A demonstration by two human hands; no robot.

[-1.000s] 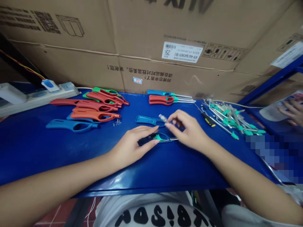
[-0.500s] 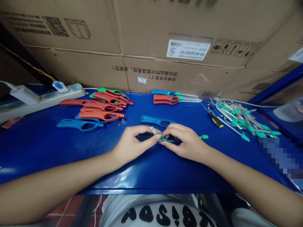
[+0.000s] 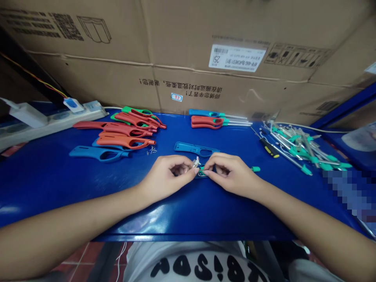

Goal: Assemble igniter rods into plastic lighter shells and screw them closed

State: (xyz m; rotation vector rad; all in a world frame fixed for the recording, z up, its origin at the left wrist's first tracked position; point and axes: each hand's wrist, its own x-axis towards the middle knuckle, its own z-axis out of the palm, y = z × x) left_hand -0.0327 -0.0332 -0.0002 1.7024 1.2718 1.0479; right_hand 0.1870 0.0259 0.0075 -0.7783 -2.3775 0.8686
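Observation:
My left hand [image 3: 167, 176] pinches a small whitish, partly clear plastic fitting [image 3: 196, 161] between thumb and forefinger. Close beside it, my right hand [image 3: 235, 174] is closed, its thumb and forefinger pressed together at a green part [image 3: 201, 171]; what they grip is too small to make out. Under both hands lies a blue lighter shell [image 3: 202, 176], mostly covered. A green rod end [image 3: 255, 169] sticks out past my right hand. Just behind my fingers rests a blue lighter shell half [image 3: 195, 149], its inner side up.
Red, orange, green and blue lighter shells [image 3: 126, 140] are piled at left, with small screws [image 3: 152, 150] beside them. Lighters with metal rods [image 3: 207, 122] lie at the back. Rods with green ends [image 3: 296, 147] and a screwdriver [image 3: 268, 148] lie right. A power strip [image 3: 63, 121] and cardboard box [image 3: 182, 51] stand behind.
The whitish fitting has turned more upright and moved slightly right in my left hand. My right fingertips have shifted slightly, and more of the green part shows between my hands.

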